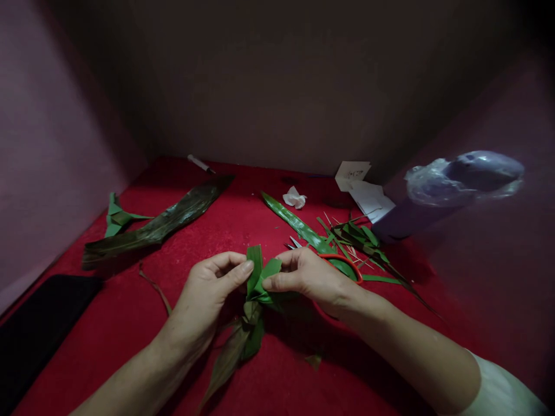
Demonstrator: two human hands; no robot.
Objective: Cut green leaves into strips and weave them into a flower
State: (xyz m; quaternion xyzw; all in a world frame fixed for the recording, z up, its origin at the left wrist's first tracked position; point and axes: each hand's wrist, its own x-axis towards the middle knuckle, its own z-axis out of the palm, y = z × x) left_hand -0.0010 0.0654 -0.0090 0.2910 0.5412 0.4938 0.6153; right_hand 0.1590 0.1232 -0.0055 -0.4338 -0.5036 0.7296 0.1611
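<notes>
Between my two hands is a folded green leaf piece [255, 292], made of several leaf strips, with longer leaf ends hanging down toward me. My left hand [219, 283] pinches its upright strip between thumb and fingers. On the other side, my right hand [303, 277] pinches a second flap of the same leaf piece. Partly hidden behind my right hand lie scissors [359, 271] with orange-red handles, their blade tips showing above my knuckles. A long green leaf [295, 222] stretches away just beyond them.
Leaf scraps [362, 237] and thin sticks lie at right, near a purple bin [407, 216] lined with clear plastic. Papers [368, 193], crumpled tissue [294, 197] and a syringe [200, 164] lie farther back. At left are a dark leaf [160, 222], folded leaf shape [116, 216] and black object [47, 323].
</notes>
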